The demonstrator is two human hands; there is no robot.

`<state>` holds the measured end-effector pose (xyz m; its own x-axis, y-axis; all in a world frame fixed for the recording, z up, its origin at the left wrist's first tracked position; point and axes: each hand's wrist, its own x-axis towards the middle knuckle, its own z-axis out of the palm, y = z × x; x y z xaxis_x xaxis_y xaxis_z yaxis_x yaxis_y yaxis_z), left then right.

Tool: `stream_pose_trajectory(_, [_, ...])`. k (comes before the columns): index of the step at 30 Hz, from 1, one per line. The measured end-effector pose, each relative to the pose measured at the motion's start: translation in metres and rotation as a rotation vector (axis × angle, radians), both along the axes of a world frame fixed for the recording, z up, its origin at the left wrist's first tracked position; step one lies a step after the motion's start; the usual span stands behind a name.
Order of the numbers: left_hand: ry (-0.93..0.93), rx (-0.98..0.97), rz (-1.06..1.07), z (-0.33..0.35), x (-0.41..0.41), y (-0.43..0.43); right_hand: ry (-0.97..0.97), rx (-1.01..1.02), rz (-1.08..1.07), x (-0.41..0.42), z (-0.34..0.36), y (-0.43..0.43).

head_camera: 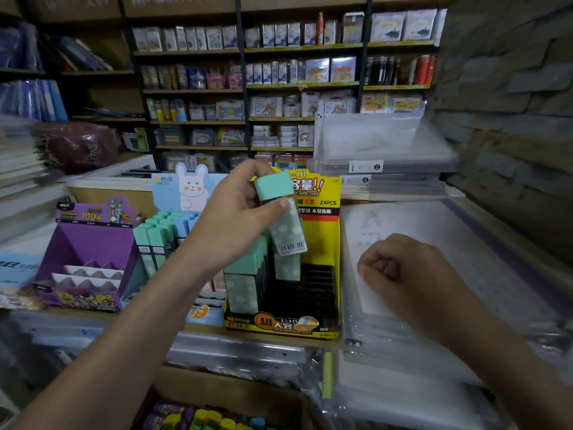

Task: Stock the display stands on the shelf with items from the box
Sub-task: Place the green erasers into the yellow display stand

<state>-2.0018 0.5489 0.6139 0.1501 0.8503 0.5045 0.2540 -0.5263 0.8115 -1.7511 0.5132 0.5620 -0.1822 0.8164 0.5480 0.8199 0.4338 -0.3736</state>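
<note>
My left hand (pixel 235 218) grips a mint-green capped case (pixel 283 212) with a daisy pattern and a barcode, tilted above the yellow display stand (pixel 322 243). Several matching green cases (pixel 245 274) fill the stand's left slots; the black slots on its right side hold nothing. My right hand (pixel 403 274) hangs over the plastic sleeves to the right of the stand, fingers curled, holding nothing. The cardboard box (pixel 217 395) sits at the bottom edge below the shelf, with several colourful items (pixel 204 418) inside.
A rabbit-topped stand (pixel 186 193) of green and blue cases stands left of the yellow one. A purple stand (pixel 90 249) is further left. Stacked clear plastic sleeves (pixel 403 336) lie to the right. Stocked shelves (pixel 279 85) fill the background.
</note>
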Motion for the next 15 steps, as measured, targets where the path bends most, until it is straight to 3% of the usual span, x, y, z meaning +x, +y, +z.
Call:
stream_pose_trajectory(8, [0.243,-0.002,0.035,-0.007,-0.002,0.013,0.095,-0.017,0.010,-0.002,-0.009,-0.003])
stream_pose_trajectory(15, [0.324,-0.037,0.090,-0.016,-0.003,0.019,0.145,-0.003,0.014,0.001,-0.015,-0.001])
